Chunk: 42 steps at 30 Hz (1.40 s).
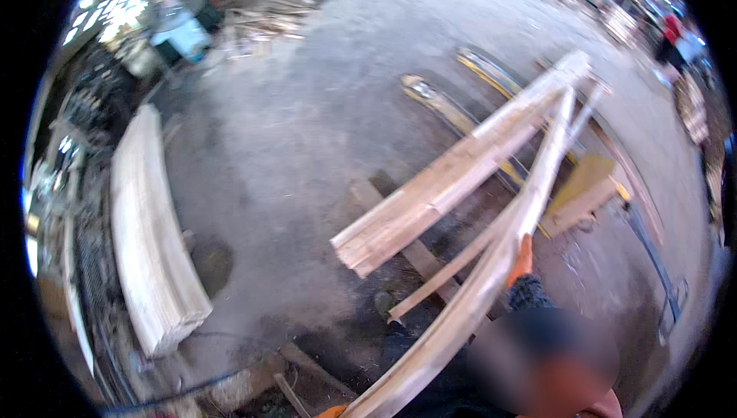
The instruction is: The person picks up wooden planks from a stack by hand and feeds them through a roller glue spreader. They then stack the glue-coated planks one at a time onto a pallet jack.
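A long, pale wooden board (491,280) runs slantwise from the lower edge toward the stack at the right, looking bent in this view. My right hand (522,259), in an orange glove with a dark fuzzy cuff, is closed on the board's right edge. At the bottom of the picture, a bit of orange glove shows my left hand (333,412) against the board's near part; most of that hand is cut off. Just left of the board, a narrow strip of wood (437,280) slants along the floor side. Several stacked planks (461,176) lie beyond it.
Yellow-edged pallet-jack-like forks (441,103) reach out under the planks. Another plank stack (150,226) lies at left. A blue-grey metal handle (652,257) stands at right. Scrap wood (269,23) lies far off. A person in red (672,30) is at far right. A blurred patch covers the lower right.
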Available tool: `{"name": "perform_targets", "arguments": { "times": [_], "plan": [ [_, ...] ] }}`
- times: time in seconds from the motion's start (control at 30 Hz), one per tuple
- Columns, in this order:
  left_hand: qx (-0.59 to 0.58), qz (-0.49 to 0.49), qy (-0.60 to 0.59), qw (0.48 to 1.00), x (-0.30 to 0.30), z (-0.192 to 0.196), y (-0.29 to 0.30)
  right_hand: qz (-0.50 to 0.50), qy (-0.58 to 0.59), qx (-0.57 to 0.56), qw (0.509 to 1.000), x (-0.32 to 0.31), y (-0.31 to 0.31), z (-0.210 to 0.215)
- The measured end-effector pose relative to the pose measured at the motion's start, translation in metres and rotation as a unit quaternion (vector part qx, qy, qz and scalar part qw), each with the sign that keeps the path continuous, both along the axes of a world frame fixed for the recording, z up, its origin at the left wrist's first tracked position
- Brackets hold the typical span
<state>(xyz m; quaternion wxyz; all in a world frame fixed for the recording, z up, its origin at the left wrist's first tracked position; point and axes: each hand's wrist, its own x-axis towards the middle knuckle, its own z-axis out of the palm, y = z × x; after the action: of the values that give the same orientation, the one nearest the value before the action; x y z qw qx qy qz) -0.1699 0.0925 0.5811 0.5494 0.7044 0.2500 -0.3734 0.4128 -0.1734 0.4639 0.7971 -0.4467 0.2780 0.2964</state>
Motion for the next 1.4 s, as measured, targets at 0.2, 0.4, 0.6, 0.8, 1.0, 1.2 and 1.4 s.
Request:
{"name": "perform_targets", "arguments": {
  "times": [0.2,0.4,0.6,0.8,1.0,1.2,1.4],
  "plan": [
    [0.121,0.018,0.098,0.988,-0.034,0.128,-0.092,0.059,-0.101,-0.005,0.993,-0.087,-0.058,-0.01],
    [0.159,0.017,0.163,0.974,-0.09,0.178,-0.155,0.095,-0.181,-0.068,0.977,-0.132,-0.132,0.003],
    [0.423,0.065,-0.189,0.884,-0.073,0.166,-0.205,0.166,-0.31,0.024,0.936,-0.106,-0.142,0.081],
    [0.466,0.138,-0.282,0.827,-0.071,0.177,-0.222,0.252,-0.403,0.25,0.844,-0.182,-0.11,0.211],
    [0.567,0.122,-0.313,0.752,-0.212,0.174,-0.214,0.085,-0.158,0.139,0.974,-0.261,-0.092,0.288],
    [0.576,0.113,-0.108,0.802,-0.354,0.159,-0.19,0.149,-0.134,0.214,0.956,-0.31,-0.115,0.199],
    [0.426,0.01,0.078,0.901,-0.329,0.184,-0.19,0.172,-0.044,0.28,0.944,-0.414,-0.131,0.133]
  ]
}}
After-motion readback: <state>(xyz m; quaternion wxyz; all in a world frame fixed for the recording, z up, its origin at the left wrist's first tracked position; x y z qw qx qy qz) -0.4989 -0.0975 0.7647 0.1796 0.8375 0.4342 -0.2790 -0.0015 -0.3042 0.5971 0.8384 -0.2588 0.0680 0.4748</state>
